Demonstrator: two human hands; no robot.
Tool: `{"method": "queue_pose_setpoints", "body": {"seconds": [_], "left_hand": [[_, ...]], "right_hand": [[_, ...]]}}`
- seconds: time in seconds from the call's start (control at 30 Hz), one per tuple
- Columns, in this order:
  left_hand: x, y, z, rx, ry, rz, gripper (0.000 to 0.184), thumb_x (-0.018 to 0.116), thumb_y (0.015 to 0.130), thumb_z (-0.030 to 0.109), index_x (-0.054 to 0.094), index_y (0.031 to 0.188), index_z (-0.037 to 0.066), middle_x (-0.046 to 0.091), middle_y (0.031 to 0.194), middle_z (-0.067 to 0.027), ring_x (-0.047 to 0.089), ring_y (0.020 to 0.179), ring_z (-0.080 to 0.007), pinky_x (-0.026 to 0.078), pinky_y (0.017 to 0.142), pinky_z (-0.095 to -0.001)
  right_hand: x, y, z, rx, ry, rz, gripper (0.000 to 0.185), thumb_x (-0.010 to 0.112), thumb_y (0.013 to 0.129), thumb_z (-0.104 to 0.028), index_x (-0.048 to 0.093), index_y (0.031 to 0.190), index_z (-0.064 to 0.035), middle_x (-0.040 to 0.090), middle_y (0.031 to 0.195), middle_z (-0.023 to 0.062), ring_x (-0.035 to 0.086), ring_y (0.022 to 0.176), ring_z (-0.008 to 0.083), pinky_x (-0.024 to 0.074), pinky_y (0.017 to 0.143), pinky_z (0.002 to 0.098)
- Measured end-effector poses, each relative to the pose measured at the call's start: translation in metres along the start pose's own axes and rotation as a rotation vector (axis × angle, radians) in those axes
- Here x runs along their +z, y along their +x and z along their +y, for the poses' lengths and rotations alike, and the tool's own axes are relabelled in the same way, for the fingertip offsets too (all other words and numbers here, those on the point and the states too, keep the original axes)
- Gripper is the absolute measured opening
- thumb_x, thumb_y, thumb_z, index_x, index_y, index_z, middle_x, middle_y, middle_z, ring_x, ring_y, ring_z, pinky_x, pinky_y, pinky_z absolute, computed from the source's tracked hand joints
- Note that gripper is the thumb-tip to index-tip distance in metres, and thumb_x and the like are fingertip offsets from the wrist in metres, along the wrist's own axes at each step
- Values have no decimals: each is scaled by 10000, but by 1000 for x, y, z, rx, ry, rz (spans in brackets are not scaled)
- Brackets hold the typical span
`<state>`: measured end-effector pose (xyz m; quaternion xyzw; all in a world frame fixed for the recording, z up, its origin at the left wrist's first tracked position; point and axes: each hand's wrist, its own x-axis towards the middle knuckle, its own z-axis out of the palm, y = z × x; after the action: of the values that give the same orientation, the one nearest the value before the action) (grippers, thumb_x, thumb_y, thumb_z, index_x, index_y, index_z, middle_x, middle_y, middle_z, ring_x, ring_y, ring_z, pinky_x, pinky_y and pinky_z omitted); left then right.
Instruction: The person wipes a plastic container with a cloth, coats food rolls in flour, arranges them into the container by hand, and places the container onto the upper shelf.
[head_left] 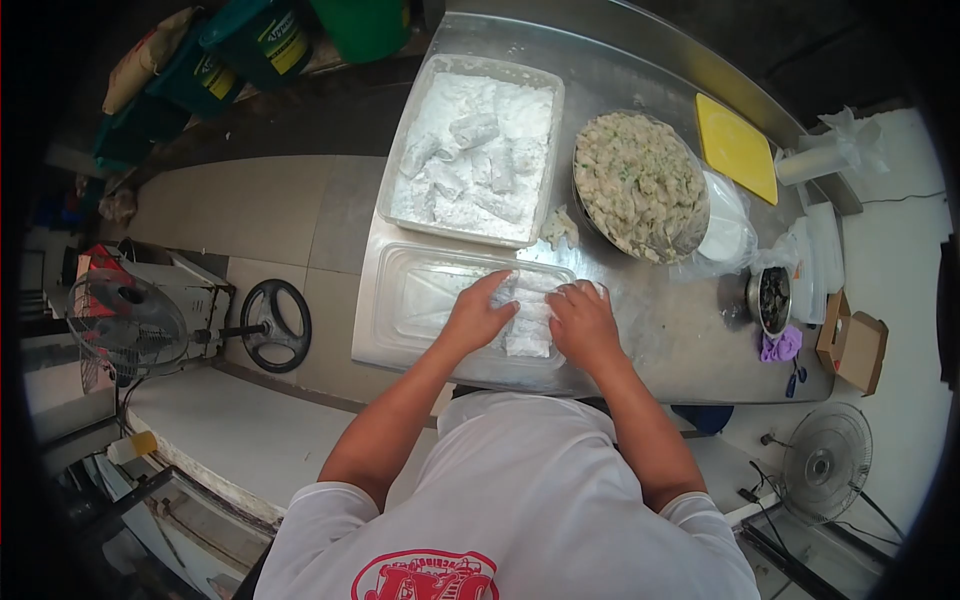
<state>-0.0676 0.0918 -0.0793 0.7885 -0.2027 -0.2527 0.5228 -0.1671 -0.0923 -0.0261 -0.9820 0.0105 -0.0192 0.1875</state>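
Observation:
White floured rolls [528,346] lie in a row at the right end of a clear plastic container [408,252]. My left hand [484,312] is at the left end of one floured roll [533,303], thumb and forefinger bent around that end. At its right end, my right hand [584,320] curls its fingers over the same roll. Parts of the roll are hidden beneath the fingers. Just behind stands a larger plastic tub [548,160] of white powder, with several coated pieces [475,130] half buried in it.
A large bowl of pale mixture with green bits [640,185] stands right of the tub. Farther right are a yellow cutting board [737,148], plastic bags [728,225], a small bowl of dark contents [774,298], a purple cloth [782,344] and an open cardboard box [852,342].

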Motion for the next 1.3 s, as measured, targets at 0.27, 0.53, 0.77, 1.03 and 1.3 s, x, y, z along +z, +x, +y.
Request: {"method": "queue_pose_setpoints", "body": {"seconds": [0.27,0.53,0.77,1.03,1.3], "left_hand": [[3,12,30,-144,17,11,491,687,882,331,603,1244,10,673,1061,-229,658,853,-321,519,785,-391],[9,14,9,-123,18,54,416,689,893,325,626,1198,50,677,910,-151,592,734,-214,491,730,-327],[-12,0,19,-171,28,-78,491,710,874,276,570,1272,25,686,988,-190,628,812,-257,500,775,-350],[-9,-20,39,-276,237,-299,612,670,874,352,462,1333,5,656,1045,-299,627,1039,-450,487,897,-473],[8,-17,28,-128,379,-166,488,690,840,273,528,1195,-20,663,989,-288,639,966,-448,503,833,-495]], "right_hand": [[14,-7,4,-57,-133,-42,323,669,771,-114,672,1090,-66,625,1152,137,484,1228,385,360,1076,522],[12,-7,9,-95,-107,-86,149,593,791,-42,668,920,-41,630,969,169,538,1144,411,363,1100,516],[17,-9,8,-81,-76,22,120,623,787,-61,665,898,-43,626,976,157,536,1129,398,370,1086,517],[-13,-22,-17,-60,-59,-334,214,725,753,-143,696,947,-59,605,1054,143,466,1222,367,342,1100,522],[-2,-21,-1,-72,78,-341,190,719,749,-126,695,919,-44,596,1056,143,467,1217,365,363,1103,470]]}}
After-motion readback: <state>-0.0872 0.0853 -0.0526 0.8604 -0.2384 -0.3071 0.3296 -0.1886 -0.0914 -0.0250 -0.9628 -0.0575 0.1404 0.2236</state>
